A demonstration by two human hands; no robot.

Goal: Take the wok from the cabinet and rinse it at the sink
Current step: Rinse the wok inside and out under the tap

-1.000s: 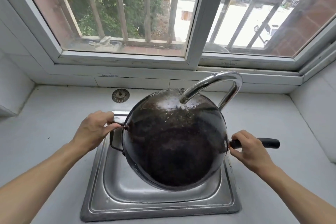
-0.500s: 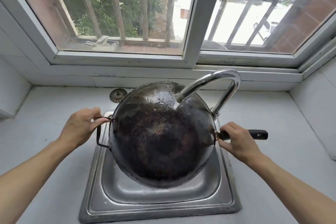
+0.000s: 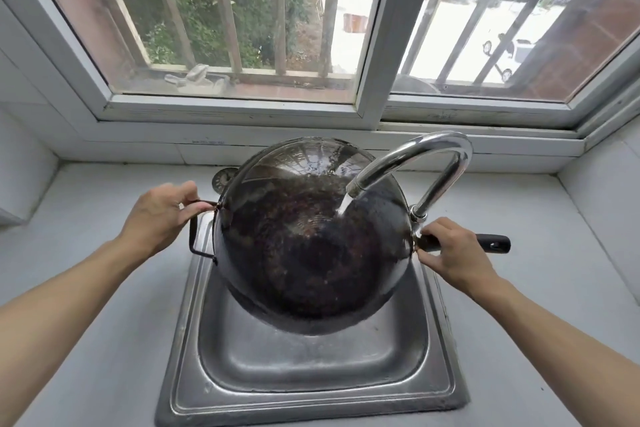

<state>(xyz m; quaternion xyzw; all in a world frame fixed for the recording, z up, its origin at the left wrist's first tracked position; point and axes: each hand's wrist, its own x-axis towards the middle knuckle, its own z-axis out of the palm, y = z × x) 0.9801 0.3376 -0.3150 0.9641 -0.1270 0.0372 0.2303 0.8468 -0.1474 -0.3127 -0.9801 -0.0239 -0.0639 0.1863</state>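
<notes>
A dark, blackened wok (image 3: 304, 246) hangs tilted over the steel sink (image 3: 311, 378), its inside facing me. My left hand (image 3: 162, 215) grips the wire loop handle on the wok's left side. My right hand (image 3: 453, 253) holds the black long handle (image 3: 491, 243) close to the rim. The curved chrome faucet (image 3: 426, 156) arches over the wok from the right, and water runs from its spout onto the wok's inner wall.
White counter (image 3: 86, 253) surrounds the sink on both sides. A round metal drain plug (image 3: 221, 178) lies behind the wok at the left. A white-framed window (image 3: 370, 45) with bars stands right behind, and tiled walls close in left and right.
The wok has tilted up further toward me and shifted slightly back. The water stream now lands lower on the inner wall, right of centre. Both hands keep their grips.
</notes>
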